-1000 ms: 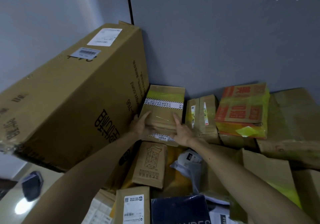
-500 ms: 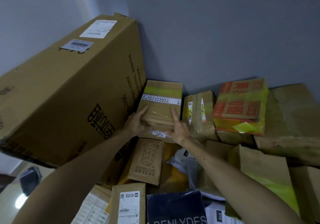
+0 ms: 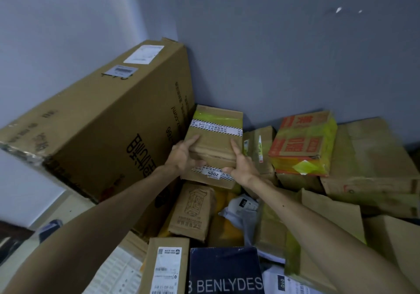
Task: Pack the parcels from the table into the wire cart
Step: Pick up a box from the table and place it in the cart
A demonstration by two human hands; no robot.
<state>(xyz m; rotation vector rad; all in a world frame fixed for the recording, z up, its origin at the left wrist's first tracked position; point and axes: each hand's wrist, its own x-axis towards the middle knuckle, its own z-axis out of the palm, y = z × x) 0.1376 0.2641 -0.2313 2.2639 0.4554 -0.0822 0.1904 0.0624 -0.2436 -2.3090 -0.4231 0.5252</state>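
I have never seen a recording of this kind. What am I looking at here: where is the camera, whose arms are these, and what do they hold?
There is no machine here: a person works with two bare hands. The one camera sits on the person's head and looks forward and down, so both arms come in from the bottom edge. The left hand and the right hand grip the two sides of a brown taped box with a sticker reading 4002, near the corner of the walls. To its left is a large carton; to its right lies a red and yellow box. Closer to the camera lie more parcels in a pile, among them a dark parcel printed BENLYDES and a white bag.
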